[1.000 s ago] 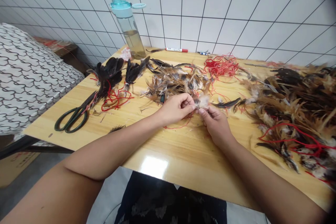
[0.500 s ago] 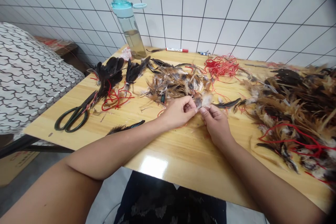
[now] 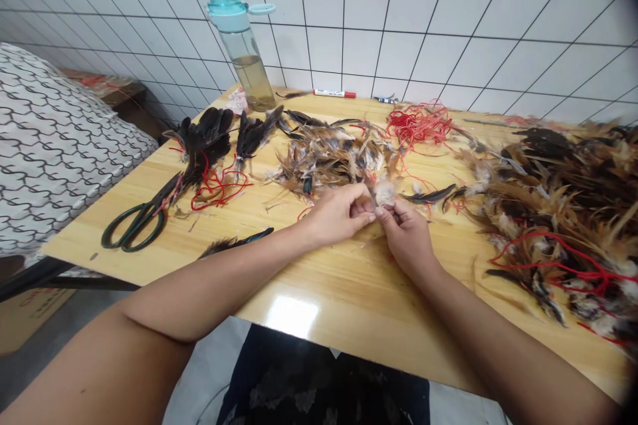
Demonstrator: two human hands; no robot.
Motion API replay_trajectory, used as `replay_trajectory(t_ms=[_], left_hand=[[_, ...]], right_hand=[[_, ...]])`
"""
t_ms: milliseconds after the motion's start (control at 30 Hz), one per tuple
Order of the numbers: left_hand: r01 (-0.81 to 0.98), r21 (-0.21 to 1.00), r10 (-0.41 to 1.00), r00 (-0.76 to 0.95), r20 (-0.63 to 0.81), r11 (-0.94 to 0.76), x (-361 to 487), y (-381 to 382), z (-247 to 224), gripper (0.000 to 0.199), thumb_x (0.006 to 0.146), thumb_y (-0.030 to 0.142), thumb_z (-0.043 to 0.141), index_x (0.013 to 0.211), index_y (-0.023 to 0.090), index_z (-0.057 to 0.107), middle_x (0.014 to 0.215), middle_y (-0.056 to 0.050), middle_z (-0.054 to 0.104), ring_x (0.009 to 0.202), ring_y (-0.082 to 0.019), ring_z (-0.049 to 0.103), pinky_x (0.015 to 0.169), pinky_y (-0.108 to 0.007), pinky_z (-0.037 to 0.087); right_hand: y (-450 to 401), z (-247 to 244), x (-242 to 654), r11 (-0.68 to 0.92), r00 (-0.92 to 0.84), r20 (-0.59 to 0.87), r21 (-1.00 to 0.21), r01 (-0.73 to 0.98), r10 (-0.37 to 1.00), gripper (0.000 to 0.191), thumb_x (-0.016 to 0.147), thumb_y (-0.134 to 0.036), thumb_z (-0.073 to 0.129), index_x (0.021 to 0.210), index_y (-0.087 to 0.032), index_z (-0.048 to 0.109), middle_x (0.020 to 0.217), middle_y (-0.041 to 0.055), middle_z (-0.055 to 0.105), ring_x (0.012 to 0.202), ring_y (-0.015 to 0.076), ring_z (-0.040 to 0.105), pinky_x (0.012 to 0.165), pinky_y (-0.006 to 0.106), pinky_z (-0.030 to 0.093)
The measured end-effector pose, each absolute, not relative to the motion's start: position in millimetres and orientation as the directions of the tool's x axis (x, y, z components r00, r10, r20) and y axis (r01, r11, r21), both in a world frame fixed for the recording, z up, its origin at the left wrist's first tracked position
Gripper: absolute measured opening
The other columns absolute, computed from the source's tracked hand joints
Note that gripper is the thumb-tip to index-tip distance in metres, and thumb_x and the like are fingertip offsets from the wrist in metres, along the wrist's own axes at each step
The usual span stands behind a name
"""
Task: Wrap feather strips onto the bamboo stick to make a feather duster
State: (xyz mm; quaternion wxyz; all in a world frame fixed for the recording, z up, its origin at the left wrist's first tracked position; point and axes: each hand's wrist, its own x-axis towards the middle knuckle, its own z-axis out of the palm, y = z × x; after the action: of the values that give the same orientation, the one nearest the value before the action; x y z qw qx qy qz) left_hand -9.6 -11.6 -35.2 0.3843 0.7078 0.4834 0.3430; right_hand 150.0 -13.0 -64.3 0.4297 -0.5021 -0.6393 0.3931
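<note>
My left hand (image 3: 343, 214) and my right hand (image 3: 407, 231) meet over the table, thumbs and fingertips nearly touching. Between them, a fluffy pale feather (image 3: 385, 192) sticks up from the pinched fingers of both hands; its quill end is hidden by the fingertips. Just beyond lies a loose heap of brown and white feathers (image 3: 339, 154). A dark feather (image 3: 431, 196) rests to the right of my right hand. Behind them is a tangle of red string (image 3: 417, 125).
Black-handled scissors (image 3: 134, 222) lie at the left, near bundles of black feathers (image 3: 205, 139). A water bottle (image 3: 252, 73) stands by the tiled wall, with a red marker (image 3: 335, 93) beside it. A large feather pile (image 3: 573, 206) covers the right side of the table (image 3: 319, 292).
My fingers have shifted slightly around the pale feather, and its fluff stands a little more upright. The whole view has drifted slightly; the other things stay where they were.
</note>
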Motion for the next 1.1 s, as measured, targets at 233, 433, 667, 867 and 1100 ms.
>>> replay_trajectory(t_ms=[233,433,667,867,1100], left_hand=[[0.111,0.994,0.942,0.334,-0.047,0.010,-11.2,-8.7,-36.3,0.025,0.075,0.034,0.069,0.077,0.015,0.052,0.063,0.003,0.053,0.054,-0.006,0.046,0.053,-0.019,0.036],[0.027,0.993,0.950,0.290,-0.114,0.111,-10.1,-8.8,-35.7,0.026,0.072,0.030,0.072,0.083,0.014,0.055,0.069,0.002,0.057,0.059,-0.007,0.052,0.059,-0.021,0.041],[0.087,0.996,0.954,0.299,-0.026,0.000,-10.8,-5.9,-38.7,0.020,0.071,0.027,0.070,0.078,0.014,0.056,0.067,0.004,0.053,0.062,-0.008,0.050,0.060,-0.021,0.039],[0.108,0.994,0.958,0.286,-0.011,-0.021,-12.6,-3.3,-42.6,0.019,0.072,0.028,0.069,0.075,0.014,0.057,0.067,0.003,0.056,0.064,-0.010,0.052,0.061,-0.022,0.042],[0.001,0.995,0.958,0.271,-0.094,0.097,-12.7,-4.7,-41.8,0.024,0.068,0.030,0.075,0.079,0.014,0.060,0.072,0.001,0.061,0.067,-0.011,0.057,0.062,-0.022,0.045]], right_hand=[[-11.0,-66.5,152.7,0.272,-0.150,0.231,-0.889,0.369,0.961,0.022,0.080,-0.031,0.053,0.062,-0.020,0.050,0.059,-0.0016,0.047,0.058,0.0126,0.042,0.057,0.026,0.034],[-10.5,-66.2,152.7,0.347,-0.182,0.297,-0.848,0.401,0.937,0.022,0.082,-0.029,0.053,0.061,-0.020,0.051,0.064,0.0015,0.054,0.064,0.0153,0.049,0.062,0.028,0.039],[-11.8,-68.0,151.3,0.405,-0.221,0.340,-0.792,0.458,0.914,0.023,0.080,-0.029,0.055,0.059,-0.022,0.052,0.062,0.0031,0.057,0.064,0.0173,0.051,0.062,0.029,0.039],[-12.7,-66.3,150.0,0.384,-0.245,0.303,-0.809,0.445,0.921,0.021,0.080,-0.031,0.057,0.061,-0.022,0.056,0.062,0.0026,0.058,0.062,0.0166,0.050,0.062,0.029,0.040],[-12.8,-64.0,150.4,0.303,-0.251,0.230,-0.902,0.308,0.940,0.016,0.081,-0.033,0.058,0.073,-0.021,0.066,0.071,0.0024,0.063,0.069,0.0173,0.056,0.067,0.029,0.043]])
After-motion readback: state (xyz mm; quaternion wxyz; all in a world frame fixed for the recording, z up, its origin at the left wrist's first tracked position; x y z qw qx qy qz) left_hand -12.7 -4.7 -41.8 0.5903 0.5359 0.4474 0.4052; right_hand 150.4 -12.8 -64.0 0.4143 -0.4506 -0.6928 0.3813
